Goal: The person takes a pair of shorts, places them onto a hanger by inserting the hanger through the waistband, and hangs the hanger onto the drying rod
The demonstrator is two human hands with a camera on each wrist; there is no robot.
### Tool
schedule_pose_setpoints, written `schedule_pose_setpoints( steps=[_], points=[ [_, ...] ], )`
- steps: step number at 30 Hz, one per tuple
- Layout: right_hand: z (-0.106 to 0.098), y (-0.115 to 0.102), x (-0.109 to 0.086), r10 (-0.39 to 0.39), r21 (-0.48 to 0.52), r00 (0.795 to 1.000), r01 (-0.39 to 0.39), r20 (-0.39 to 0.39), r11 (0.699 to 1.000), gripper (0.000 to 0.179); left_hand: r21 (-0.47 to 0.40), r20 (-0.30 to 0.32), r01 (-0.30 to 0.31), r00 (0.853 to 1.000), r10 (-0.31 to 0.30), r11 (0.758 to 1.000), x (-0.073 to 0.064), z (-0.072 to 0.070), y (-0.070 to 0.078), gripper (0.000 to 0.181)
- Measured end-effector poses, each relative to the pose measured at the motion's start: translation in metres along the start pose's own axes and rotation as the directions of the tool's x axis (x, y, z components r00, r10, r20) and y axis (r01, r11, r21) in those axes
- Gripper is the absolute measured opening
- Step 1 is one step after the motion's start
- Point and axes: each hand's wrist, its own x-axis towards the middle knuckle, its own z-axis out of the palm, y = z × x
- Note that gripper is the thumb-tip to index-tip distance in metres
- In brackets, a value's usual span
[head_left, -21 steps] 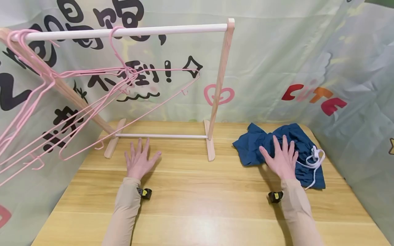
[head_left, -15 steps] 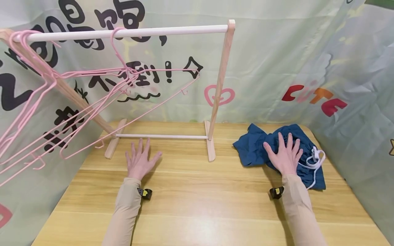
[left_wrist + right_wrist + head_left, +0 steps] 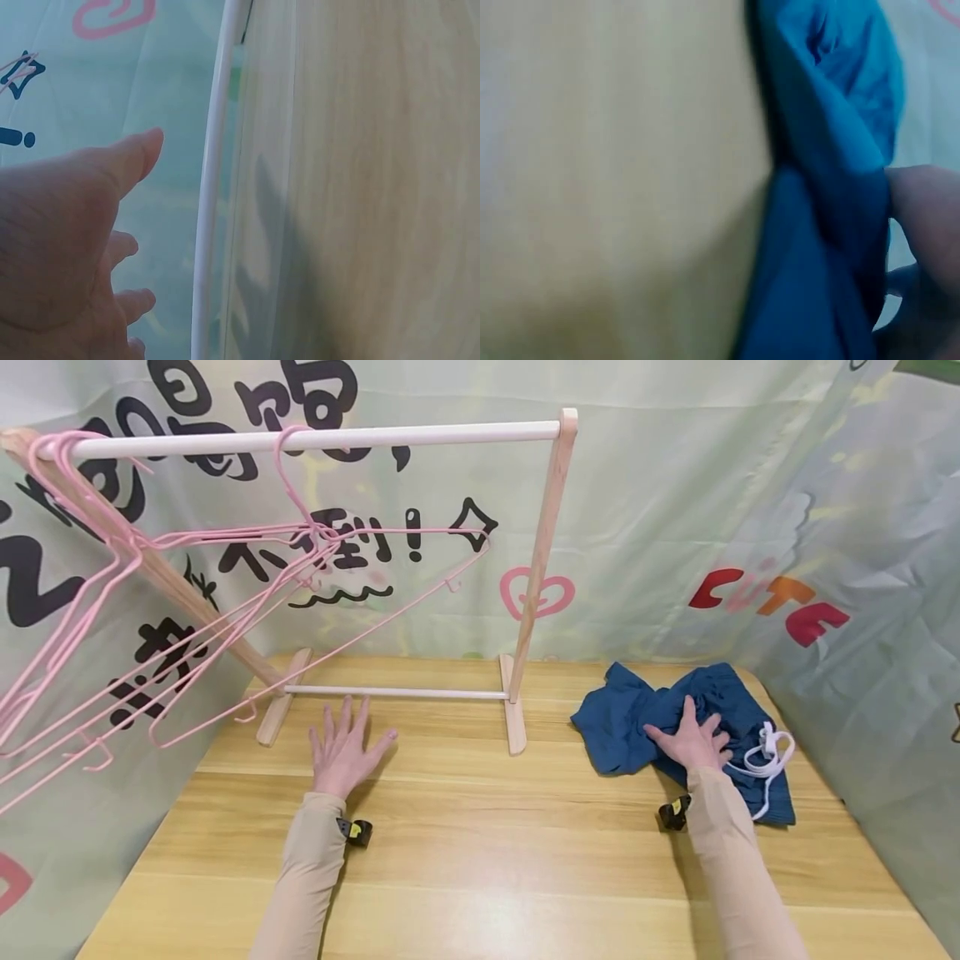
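Observation:
A crumpled pair of dark blue shorts with a white drawstring lies at the right of the table. My right hand is down on the middle of it, fingers bent and spread, thumb out to the left. In the right wrist view the thumb meets the blue cloth; the other fingers are partly hidden. My left hand is held palm down with spread fingers, just in front of the rack's white lower bar. Nothing is in it, as the left wrist view also shows.
The wooden rack stands at the back left, with a white top bar. Several pink hangers hang from that bar, reaching forward over the table's left side. A printed curtain encloses the back and sides of the wooden table.
My right hand has moved slightly right and down onto the shorts, its fingers going from straight to bent. The left hand stays where it was.

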Motion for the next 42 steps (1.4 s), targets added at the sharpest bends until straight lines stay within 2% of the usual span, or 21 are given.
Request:
schedule_pose_setpoints(
  steps=[4,9,13,18,23,27,29,31,34,37,38,40,42],
  points=[
    [0.003,0.003,0.004,0.008,-0.051,0.999,-0.006,0.037,0.999,0.108,0.005,-0.002,-0.009,1.000,0.009,1.000,0.001,0.001,0.000,0.084],
    [0.004,0.002,0.006,-0.004,-0.051,1.000,0.005,0.025,0.999,0.088,0.016,-0.003,-0.012,1.000,0.012,1.000,0.001,0.001,-0.001,0.084],
    [0.007,0.000,0.007,-0.046,-0.063,0.999,0.046,0.002,0.997,0.074,0.019,0.001,-0.018,1.000,0.017,1.000,0.000,0.002,-0.002,0.084],
    [0.012,-0.005,0.005,-0.126,-0.117,0.992,0.122,-0.020,0.986,0.069,0.015,0.003,-0.022,1.000,0.022,1.000,0.000,0.001,-0.001,0.083],
    [0.018,-0.008,0.001,-0.229,-0.129,0.972,0.221,-0.053,0.967,0.057,0.023,0.008,-0.028,1.000,0.028,0.999,-0.001,0.000,0.002,0.082],
    [0.022,-0.009,-0.003,-0.314,-0.072,0.943,0.307,-0.111,0.949,0.026,0.029,0.001,-0.038,0.999,0.038,0.999,-0.002,0.001,0.004,0.081],
    [0.025,-0.009,-0.005,-0.361,-0.044,0.916,0.359,-0.175,0.932,0.017,0.023,-0.005,-0.049,0.999,0.049,0.999,-0.002,0.002,0.005,0.081],
    [0.027,-0.010,-0.008,-0.415,-0.023,0.869,0.425,-0.268,0.905,0.017,0.014,-0.019,-0.066,0.998,0.066,0.998,-0.002,0.002,0.006,0.081],
    [0.032,-0.014,-0.013,-0.495,-0.024,0.760,0.536,-0.422,0.844,0.014,-0.002,-0.041,-0.092,0.995,0.092,0.996,-0.001,0.003,0.007,0.080],
    [0.035,-0.020,-0.016,-0.543,-0.032,0.646,0.627,-0.537,0.778,0.011,-0.018,-0.056,-0.106,0.993,0.105,0.994,-0.001,0.003,0.008,0.080],
    [0.036,-0.023,-0.018,-0.552,-0.031,0.614,0.652,-0.564,0.758,0.012,-0.023,-0.057,-0.109,0.993,0.107,0.994,-0.001,0.003,0.009,0.079],
    [0.036,-0.028,-0.020,-0.559,-0.018,0.564,0.694,-0.608,0.720,0.013,-0.034,-0.061,-0.113,0.992,0.111,0.993,-0.001,0.003,0.009,0.079],
    [0.036,-0.034,-0.024,-0.562,-0.003,0.524,0.730,-0.640,0.684,0.015,-0.041,-0.060,-0.113,0.992,0.110,0.993,-0.001,0.003,0.010,0.079]
  ],
)
